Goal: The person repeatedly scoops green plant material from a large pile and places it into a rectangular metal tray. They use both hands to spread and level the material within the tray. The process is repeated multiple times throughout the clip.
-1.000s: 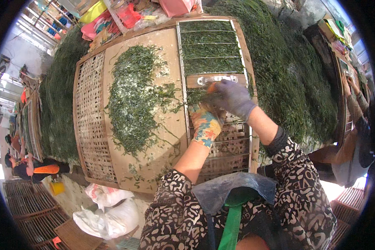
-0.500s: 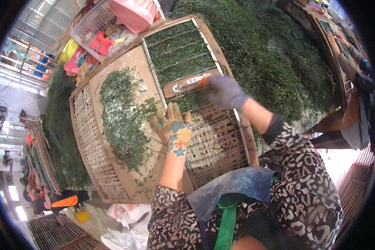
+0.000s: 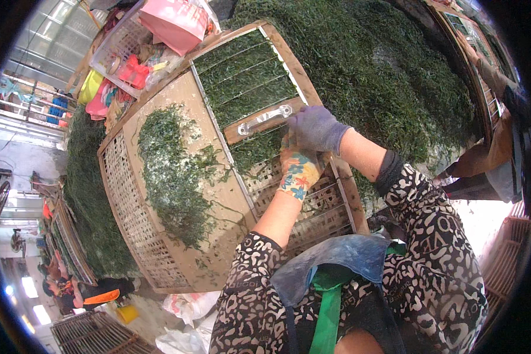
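A patterned floral glove covers my left hand [image 3: 301,168], which meets my right hand [image 3: 320,130] in its purple glove over the right part of a wire-divided frame [image 3: 246,187]. My right fingers curl downward, and what they hold, if anything, is hidden. The left fingertips disappear beneath the right hand. Just left of both hands, a wooden board [image 3: 236,134] with a metal handle [image 3: 265,120] lies across the frame, untouched by a visible grip. Dark green shredded strands [image 3: 245,76] fill the frame's far sections; the nearer ones show bare woven mesh.
A loose heap of green strands [image 3: 171,177] lies on the tan board [image 3: 230,224] to the left. Larger green piles [image 3: 371,65] rise beyond. A plastic basket [image 3: 109,59] holding a pink bag [image 3: 174,23] stands far left. Another person's arm [image 3: 489,76] reaches in at the right.
My right hand has come off the handled board, which now rests on the frame. My left hand has moved right from the frame's left edge to join it.
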